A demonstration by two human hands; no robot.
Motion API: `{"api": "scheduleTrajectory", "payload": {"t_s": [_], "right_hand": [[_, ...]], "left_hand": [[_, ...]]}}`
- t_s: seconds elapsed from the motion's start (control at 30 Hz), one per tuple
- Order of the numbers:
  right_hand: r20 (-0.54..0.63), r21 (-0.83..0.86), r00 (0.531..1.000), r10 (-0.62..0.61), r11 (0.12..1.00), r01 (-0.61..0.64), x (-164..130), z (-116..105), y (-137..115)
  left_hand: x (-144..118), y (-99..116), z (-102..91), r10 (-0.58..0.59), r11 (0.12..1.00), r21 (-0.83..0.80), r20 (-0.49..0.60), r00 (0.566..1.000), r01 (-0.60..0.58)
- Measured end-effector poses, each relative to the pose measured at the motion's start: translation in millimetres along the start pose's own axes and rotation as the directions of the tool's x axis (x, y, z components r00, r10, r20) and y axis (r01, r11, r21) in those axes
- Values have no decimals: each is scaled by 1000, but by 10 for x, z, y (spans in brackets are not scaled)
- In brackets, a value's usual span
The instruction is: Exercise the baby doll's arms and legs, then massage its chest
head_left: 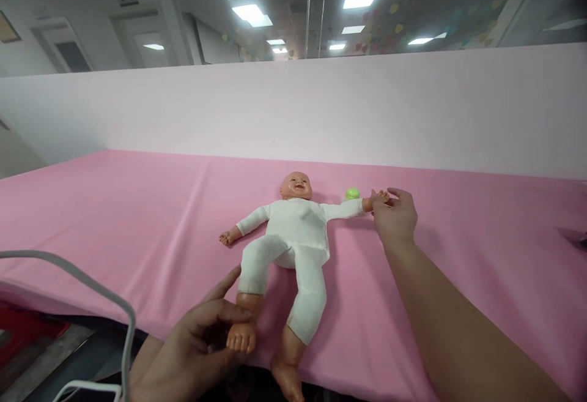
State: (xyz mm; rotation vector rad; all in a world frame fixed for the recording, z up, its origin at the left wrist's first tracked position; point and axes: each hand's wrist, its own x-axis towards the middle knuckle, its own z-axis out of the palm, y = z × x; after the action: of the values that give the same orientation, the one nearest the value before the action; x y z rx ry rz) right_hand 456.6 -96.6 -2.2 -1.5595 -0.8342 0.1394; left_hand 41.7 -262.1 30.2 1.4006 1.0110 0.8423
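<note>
A baby doll point(298, 224) with a white cloth body lies on its back on a pink sheet point(151, 218), its head toward the far side. My left hand point(197, 335) is closed around the doll's lower leg and foot at the near edge, with the index finger along its white trouser leg. Out to the right, my right hand point(398, 213) pinches the doll's hand, and that arm is stretched sideways. The doll's other arm rests on the sheet at the left. Its second leg hangs toward the near edge, untouched.
A small green round object point(352, 194) sits behind the doll's stretched arm. Beyond the sheet rises a low white wall point(293, 111) with glass above it. A grey-white cable point(92, 282) curves through the lower left, near a red object point(27, 331) on the floor.
</note>
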Motion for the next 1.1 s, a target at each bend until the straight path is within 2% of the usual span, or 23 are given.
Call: {"api": "scheduleTrajectory", "payload": {"t_s": [0.07, 0.13, 0.2, 0.27, 0.33, 0.4, 0.47, 0.5, 0.57, 0.73, 0.8, 0.83, 0.9, 0.97, 1.1], "right_hand": [[-37, 57, 996, -78, 995, 80, -144, 28, -207], [21, 106, 980, -196, 976, 193, -317, 75, -393], [93, 137, 930, -357, 929, 343, -497, 138, -528], [190, 116, 837, -514, 858, 501, -661, 207, -607], [303, 103, 703, -643, 756, 647, -797, 274, -645], [400, 147, 556, -729, 650, 746, -900, 332, -661], [478, 208, 438, -761, 583, 786, -971, 378, -669], [511, 223, 401, -760, 568, 792, -995, 397, -671], [563, 221, 368, -740, 563, 796, -1024, 422, -674], [570, 222, 375, -731, 577, 786, -1009, 420, -675], [543, 224, 400, -738, 587, 778, -978, 400, -663], [528, 210, 429, -733, 602, 770, -956, 387, -652], [499, 148, 521, -693, 660, 737, -898, 355, -619], [466, 67, 640, -611, 745, 663, -817, 311, -577], [328, -11, 853, -406, 901, 433, -582, 198, -466]], "left_hand": [[86, 112, -15, 84, 995, 58, 16, 996, -85], [212, 194, -4, 161, 983, 77, 52, 986, -165], [353, 222, 30, 201, 978, 46, 64, 978, -204], [486, 214, 72, 213, 977, 4, 47, 976, -213], [598, 200, 107, 221, 975, -23, 14, 975, -221], [692, 197, 129, 243, 970, -33, -1, 970, -243], [775, 201, 137, 274, 961, -51, 1, 962, -273], [812, 203, 139, 283, 957, -63, 2, 959, -282], [873, 199, 142, 281, 956, -85, -12, 960, -281], [865, 190, 167, 261, 963, -54, -33, 965, -263], [778, 201, 172, 245, 969, -29, -17, 969, -245], [717, 208, 170, 236, 971, -18, -4, 972, -236], [572, 215, 150, 227, 974, 2, 25, 974, -227], [409, 202, 115, 214, 976, 33, 51, 975, -216], [108, 81, 26, 106, 992, 69, 34, 994, -108]]}}
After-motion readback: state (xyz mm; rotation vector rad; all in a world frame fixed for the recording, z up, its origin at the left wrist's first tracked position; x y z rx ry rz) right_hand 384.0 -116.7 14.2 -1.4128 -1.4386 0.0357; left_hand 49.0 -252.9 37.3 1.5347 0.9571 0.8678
